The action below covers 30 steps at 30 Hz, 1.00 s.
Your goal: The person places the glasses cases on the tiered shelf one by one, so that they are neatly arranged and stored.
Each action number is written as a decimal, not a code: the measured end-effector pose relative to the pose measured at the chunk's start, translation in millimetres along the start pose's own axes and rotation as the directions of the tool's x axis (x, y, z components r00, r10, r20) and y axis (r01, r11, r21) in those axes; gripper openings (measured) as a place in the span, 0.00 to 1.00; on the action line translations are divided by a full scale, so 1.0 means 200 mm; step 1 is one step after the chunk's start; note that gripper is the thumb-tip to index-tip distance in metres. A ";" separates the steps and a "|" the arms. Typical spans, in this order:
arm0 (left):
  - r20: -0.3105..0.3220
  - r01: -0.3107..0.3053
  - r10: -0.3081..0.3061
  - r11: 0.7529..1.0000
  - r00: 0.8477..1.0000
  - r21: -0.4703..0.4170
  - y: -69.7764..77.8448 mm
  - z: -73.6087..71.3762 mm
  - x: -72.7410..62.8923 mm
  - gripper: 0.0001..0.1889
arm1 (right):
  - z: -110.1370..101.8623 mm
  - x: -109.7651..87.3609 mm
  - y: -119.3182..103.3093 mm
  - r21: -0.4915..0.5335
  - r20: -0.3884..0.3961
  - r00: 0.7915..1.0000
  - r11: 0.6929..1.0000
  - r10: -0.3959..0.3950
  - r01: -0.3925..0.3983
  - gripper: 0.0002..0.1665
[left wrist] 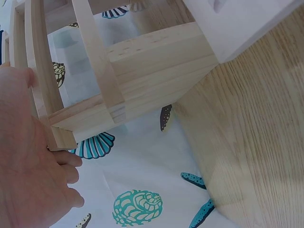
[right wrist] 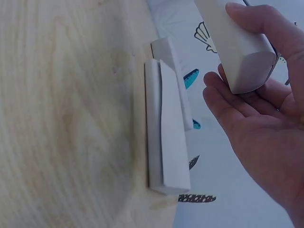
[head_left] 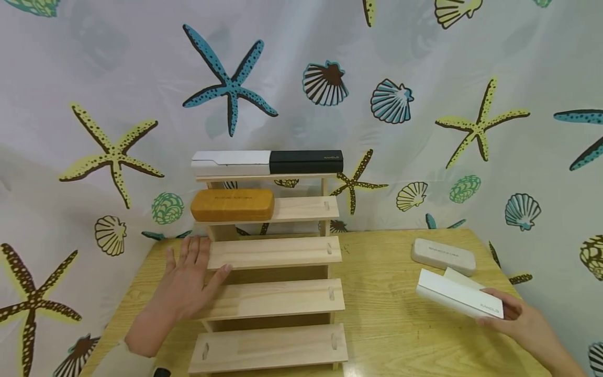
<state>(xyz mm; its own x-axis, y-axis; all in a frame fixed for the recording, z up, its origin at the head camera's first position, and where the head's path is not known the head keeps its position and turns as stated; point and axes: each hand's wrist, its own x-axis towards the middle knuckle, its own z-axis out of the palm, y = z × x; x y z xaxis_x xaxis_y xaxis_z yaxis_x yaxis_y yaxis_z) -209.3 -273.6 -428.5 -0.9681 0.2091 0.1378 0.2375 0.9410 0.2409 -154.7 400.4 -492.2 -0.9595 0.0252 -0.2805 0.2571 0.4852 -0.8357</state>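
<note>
My right hand (head_left: 513, 319) grips one end of a white glasses case (head_left: 459, 296) with small dark lettering, thumb on one side and fingers on the other. In the right wrist view this case is apart from the table. My left hand (head_left: 186, 283) rests on the left side of a stepped wooden rack (head_left: 292, 296). Its fingers look straight along the rack's side, while the thumb lies across a middle step. On the top step, a white case (head_left: 231, 163) stands end to end with a black case (head_left: 306, 162). An orange-brown case (head_left: 232, 204) occupies the step below, at its left.
A light grey case (head_left: 443, 255) lies on the wooden table (head_left: 381, 314) at the right. Beside it is another pale case (right wrist: 171, 133), partly hidden in the head view by the held one. A curtain (head_left: 301, 120) with starfish and shells hangs behind the table.
</note>
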 end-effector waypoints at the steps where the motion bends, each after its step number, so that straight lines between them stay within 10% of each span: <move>1: -0.001 0.000 0.000 1.000 1.000 0.000 0.00 0.00 0.00 0.49 | 0.00 0.01 -0.02 0.007 0.003 1.000 1.000 -0.026 0.026 0.52; 17: 0.000 0.004 -0.004 1.000 1.000 0.002 0.01 0.00 0.00 0.49 | 0.06 0.14 -0.46 -0.076 0.021 0.936 0.933 -0.350 0.351 0.46; 30: -0.009 0.004 -0.004 1.000 1.000 0.012 0.00 0.00 0.00 0.49 | 0.12 0.22 -0.77 -0.116 0.050 0.897 0.889 -0.440 0.443 0.44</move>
<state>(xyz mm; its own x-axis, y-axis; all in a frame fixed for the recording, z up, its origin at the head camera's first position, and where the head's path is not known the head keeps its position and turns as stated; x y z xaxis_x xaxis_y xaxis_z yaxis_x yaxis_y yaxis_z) -209.2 -272.8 -428.3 -0.9683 0.2032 0.1453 0.2329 0.9449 0.2303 -234.5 304.9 -387.9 -0.9677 -0.2344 0.0925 -0.2094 0.5438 -0.8127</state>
